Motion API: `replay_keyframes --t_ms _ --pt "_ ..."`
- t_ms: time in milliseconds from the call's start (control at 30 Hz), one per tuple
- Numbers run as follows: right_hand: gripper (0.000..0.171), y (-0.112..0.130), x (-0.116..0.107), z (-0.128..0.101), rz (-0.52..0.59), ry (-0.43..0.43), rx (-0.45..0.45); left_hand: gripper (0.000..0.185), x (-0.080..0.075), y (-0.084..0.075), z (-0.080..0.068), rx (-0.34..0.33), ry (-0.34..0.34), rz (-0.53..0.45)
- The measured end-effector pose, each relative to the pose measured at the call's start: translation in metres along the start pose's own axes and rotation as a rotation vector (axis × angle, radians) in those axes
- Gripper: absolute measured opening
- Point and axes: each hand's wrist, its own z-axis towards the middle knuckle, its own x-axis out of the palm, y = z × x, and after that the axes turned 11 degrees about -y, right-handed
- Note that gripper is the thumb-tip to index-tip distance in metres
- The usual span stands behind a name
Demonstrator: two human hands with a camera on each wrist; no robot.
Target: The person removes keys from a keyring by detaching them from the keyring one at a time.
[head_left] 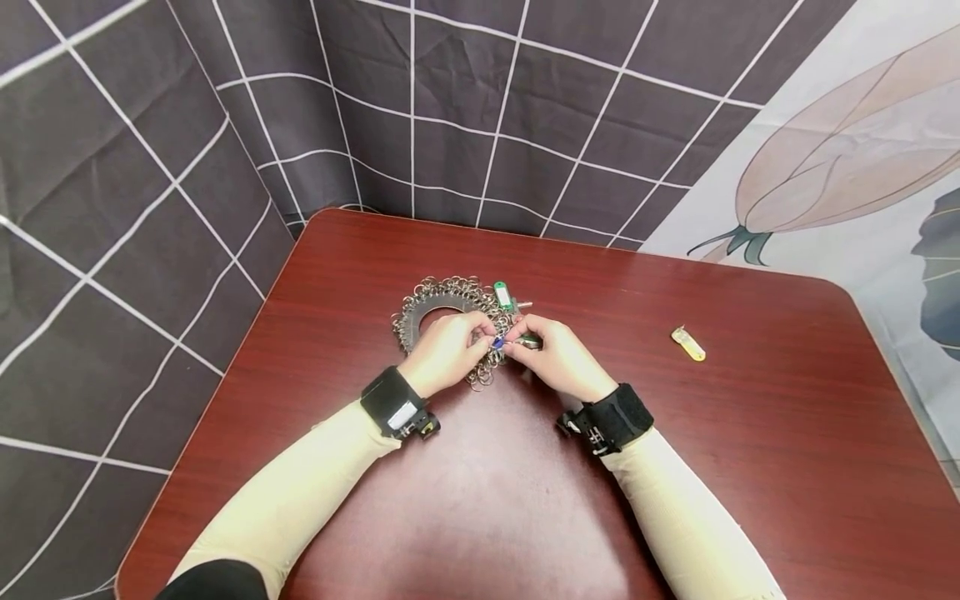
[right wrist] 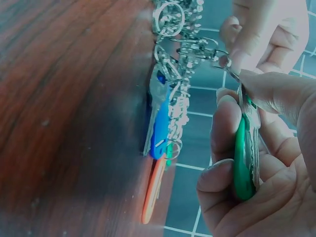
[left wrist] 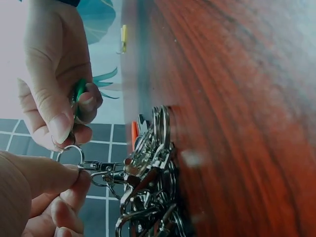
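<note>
Nearest the person, a broad bare stretch of the red-brown desk [head_left: 487, 500] runs from the near edge up to the heap of key rings [head_left: 442, 312], the landmark for all that follows. Two cream sleeves cross that stretch, each ending in a black wrist strap.

Just on the near side of the heap the two hands meet. The left hand [head_left: 446, 350] has its fingers [left wrist: 47, 175] pinched on a small split ring [left wrist: 69, 150] that hangs from a clasp on the heap. The right hand [head_left: 555, 358], touching the left at the fingertips, has its fingers [right wrist: 224, 126] curled round a green key tag [right wrist: 243, 158] with a key laid along it — the tip of that key meets the split ring.

The heap itself lies flat on the desk, a dark disc showing through the tangle of rings. A blue tag [right wrist: 160, 128] and an orange tag [right wrist: 153, 190] hang from its edge in the right wrist view, and a second green tag [head_left: 502, 294] lies at its far right side.

Well to the right of the heap a yellow tag [head_left: 688, 343] lies alone, with bare desk all round it — open surface on that side out to the rounded right corner. To the left of the heap the desk edge is nearer. Beyond the heap a short strip of desk ends at the far edge, where a dark grid-patterned cloth [head_left: 450, 100] hangs.
</note>
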Motion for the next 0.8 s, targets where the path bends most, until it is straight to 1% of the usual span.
replay_keyframes --t_ms 100,233,433,600,800 --pt "0.007 -0.0007 0.0008 -0.0004 0.034 0.009 0.011 0.010 -0.0007 0.0004 -0.0005 0.001 0.012 -0.021" --pt "0.008 -0.0005 0.0012 -0.0009 0.047 -0.001 0.009 0.013 -0.0023 0.0002 0.0003 0.014 0.020 -0.043" --pt "0.007 -0.0011 0.0032 -0.0014 0.080 -0.005 0.016 0.015 -0.0044 -0.0004 0.0010 0.006 0.033 -0.042" --pt "0.007 -0.0021 0.0055 -0.0016 0.100 -0.015 0.012 0.012 -0.0051 -0.0004 0.0001 0.002 0.026 -0.059" --pt "0.007 -0.0016 0.0076 -0.0014 0.106 -0.046 0.013 0.008 -0.0055 0.0009 -0.0010 -0.030 0.036 -0.096"
